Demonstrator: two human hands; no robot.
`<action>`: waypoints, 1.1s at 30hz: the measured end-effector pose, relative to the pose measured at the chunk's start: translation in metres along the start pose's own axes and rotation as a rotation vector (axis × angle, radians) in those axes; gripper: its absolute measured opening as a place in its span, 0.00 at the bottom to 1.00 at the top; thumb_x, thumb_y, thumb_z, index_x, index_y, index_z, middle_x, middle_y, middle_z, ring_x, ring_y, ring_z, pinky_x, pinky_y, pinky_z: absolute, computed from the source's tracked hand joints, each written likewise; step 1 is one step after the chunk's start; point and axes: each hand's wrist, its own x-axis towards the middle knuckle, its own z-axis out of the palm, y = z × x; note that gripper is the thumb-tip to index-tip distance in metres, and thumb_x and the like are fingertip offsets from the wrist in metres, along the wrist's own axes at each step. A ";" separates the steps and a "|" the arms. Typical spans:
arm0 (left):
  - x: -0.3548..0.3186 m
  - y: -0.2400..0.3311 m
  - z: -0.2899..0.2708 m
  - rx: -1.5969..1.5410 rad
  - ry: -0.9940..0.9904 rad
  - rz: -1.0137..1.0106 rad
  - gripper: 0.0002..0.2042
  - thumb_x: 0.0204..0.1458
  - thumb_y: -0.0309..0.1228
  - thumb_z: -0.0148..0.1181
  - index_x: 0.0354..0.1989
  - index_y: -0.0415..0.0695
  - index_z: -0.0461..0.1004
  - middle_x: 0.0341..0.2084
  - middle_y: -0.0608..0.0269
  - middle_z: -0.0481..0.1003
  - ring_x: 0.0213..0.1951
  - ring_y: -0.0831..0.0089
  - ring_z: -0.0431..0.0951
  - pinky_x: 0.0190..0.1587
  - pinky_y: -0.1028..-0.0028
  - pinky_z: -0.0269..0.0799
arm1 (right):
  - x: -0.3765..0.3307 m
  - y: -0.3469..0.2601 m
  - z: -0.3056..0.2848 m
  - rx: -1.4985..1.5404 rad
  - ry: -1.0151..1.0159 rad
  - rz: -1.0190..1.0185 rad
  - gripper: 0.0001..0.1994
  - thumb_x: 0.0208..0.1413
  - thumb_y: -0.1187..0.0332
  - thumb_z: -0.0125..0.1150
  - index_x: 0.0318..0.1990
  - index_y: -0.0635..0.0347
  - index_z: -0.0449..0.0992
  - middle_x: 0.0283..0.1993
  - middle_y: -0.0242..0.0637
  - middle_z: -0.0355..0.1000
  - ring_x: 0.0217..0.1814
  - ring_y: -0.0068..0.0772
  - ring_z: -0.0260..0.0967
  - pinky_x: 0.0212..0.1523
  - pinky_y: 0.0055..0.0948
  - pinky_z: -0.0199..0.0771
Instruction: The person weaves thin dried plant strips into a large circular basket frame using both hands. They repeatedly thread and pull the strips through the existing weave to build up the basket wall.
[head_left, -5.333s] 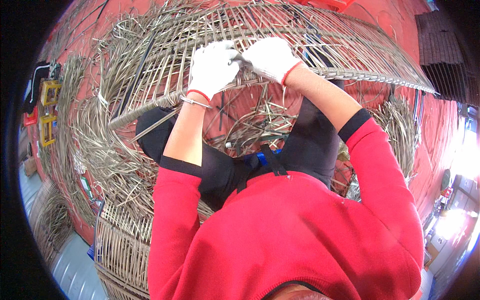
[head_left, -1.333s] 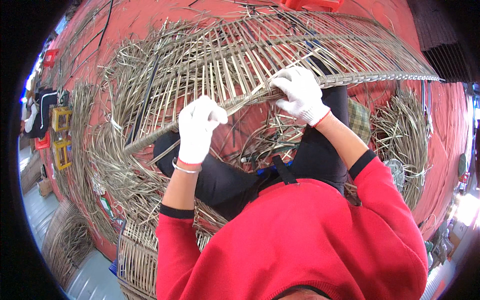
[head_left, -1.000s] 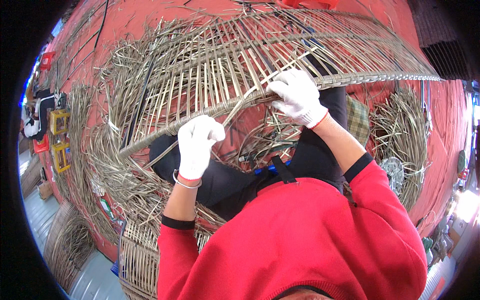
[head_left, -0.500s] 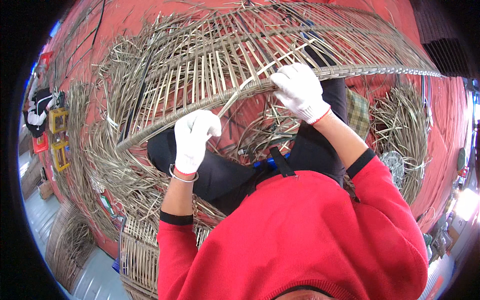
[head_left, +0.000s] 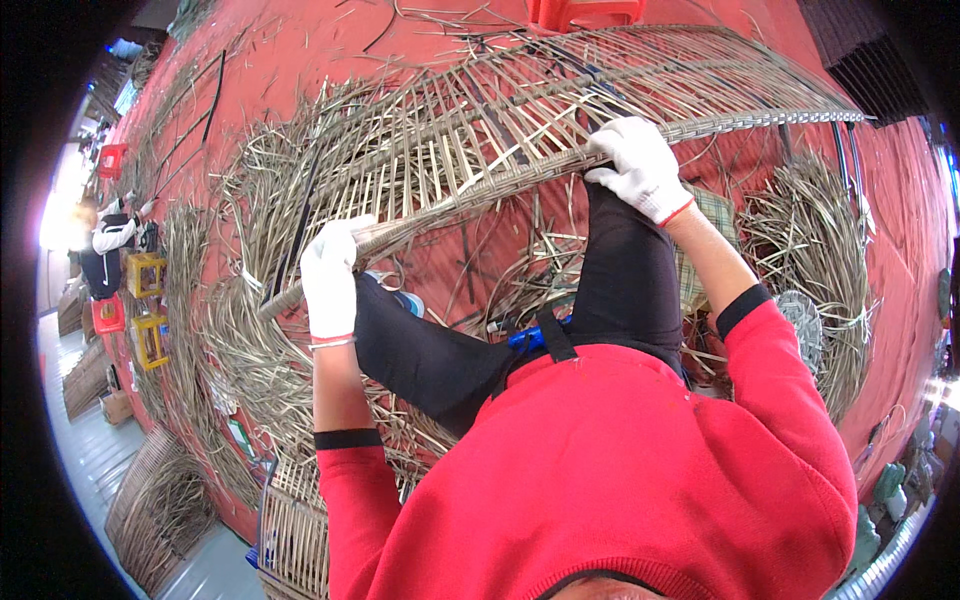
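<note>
A long woven panel [head_left: 480,188] of dried plant strips and dark ribs stretches across in front of me, its thick braided rim toward me. My left hand [head_left: 332,275], in a white knit glove, is closed round the rim near its left end. Farther right, my right hand [head_left: 640,170], gloved the same way, grips the rim over my right knee, with the fingers folded over the edge. A bare open lattice of strips runs between the rim and the panel's far side. Under the panel lies a heap of loose strips [head_left: 262,190].
A red mat [head_left: 300,50] covers the floor. A strip bundle [head_left: 810,270] lies at the right beside a checked cloth [head_left: 722,225]. Yellow stools [head_left: 150,340] and a person [head_left: 115,245] are at the far left. A red stool [head_left: 585,12] stands beyond the panel. Another slatted piece [head_left: 295,530] lies lower left.
My left hand has moved left and down along the rim and closed on it. My right hand has shifted right. The view has tilted up, bringing the red stool into sight.
</note>
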 end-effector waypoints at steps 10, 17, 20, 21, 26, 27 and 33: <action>-0.001 0.022 -0.019 0.629 -0.032 0.126 0.15 0.62 0.33 0.63 0.23 0.39 0.76 0.15 0.62 0.71 0.17 0.74 0.68 0.23 0.69 0.60 | -0.011 0.008 0.027 -0.039 0.005 -0.041 0.19 0.40 0.61 0.77 0.40 0.49 0.74 0.37 0.33 0.69 0.44 0.42 0.70 0.48 0.43 0.70; 0.006 0.014 -0.020 1.011 0.082 0.378 0.15 0.58 0.40 0.65 0.27 0.41 0.78 0.24 0.50 0.76 0.26 0.50 0.75 0.32 0.58 0.69 | -0.006 0.006 0.026 -0.036 -0.066 -0.019 0.21 0.40 0.62 0.77 0.42 0.49 0.75 0.38 0.33 0.71 0.45 0.43 0.71 0.47 0.42 0.71; 0.006 0.044 -0.004 1.098 0.289 0.184 0.13 0.53 0.40 0.70 0.41 0.46 0.83 0.41 0.57 0.82 0.45 0.55 0.81 0.51 0.60 0.74 | -0.010 0.010 0.016 -0.008 -0.030 -0.021 0.21 0.38 0.62 0.78 0.42 0.50 0.76 0.39 0.34 0.72 0.45 0.44 0.72 0.48 0.41 0.73; 0.004 0.055 0.009 1.190 0.336 0.435 0.13 0.52 0.39 0.71 0.42 0.47 0.82 0.42 0.58 0.82 0.46 0.56 0.80 0.53 0.59 0.73 | -0.011 0.014 0.011 -0.001 -0.014 -0.030 0.22 0.38 0.63 0.78 0.42 0.50 0.76 0.40 0.34 0.73 0.46 0.44 0.73 0.48 0.42 0.73; 0.002 0.059 0.150 0.985 -0.097 0.759 0.20 0.46 0.38 0.73 0.48 0.49 0.80 0.48 0.59 0.80 0.54 0.58 0.77 0.59 0.57 0.69 | -0.018 0.030 0.001 -0.035 -0.021 -0.030 0.20 0.39 0.62 0.76 0.40 0.53 0.75 0.41 0.37 0.72 0.48 0.47 0.71 0.49 0.44 0.73; 0.014 0.053 0.177 0.927 -0.146 0.761 0.21 0.47 0.38 0.72 0.50 0.49 0.79 0.49 0.59 0.79 0.54 0.57 0.76 0.60 0.57 0.68 | -0.017 0.033 0.002 -0.032 -0.041 -0.015 0.19 0.40 0.63 0.76 0.39 0.53 0.75 0.40 0.37 0.71 0.47 0.47 0.71 0.49 0.44 0.73; 0.062 0.018 0.239 0.846 -0.188 0.784 0.27 0.51 0.38 0.69 0.59 0.44 0.74 0.53 0.52 0.78 0.56 0.53 0.77 0.60 0.56 0.70 | -0.016 0.039 0.009 -0.002 -0.083 -0.104 0.22 0.50 0.60 0.73 0.51 0.56 0.76 0.47 0.39 0.75 0.53 0.47 0.73 0.54 0.43 0.74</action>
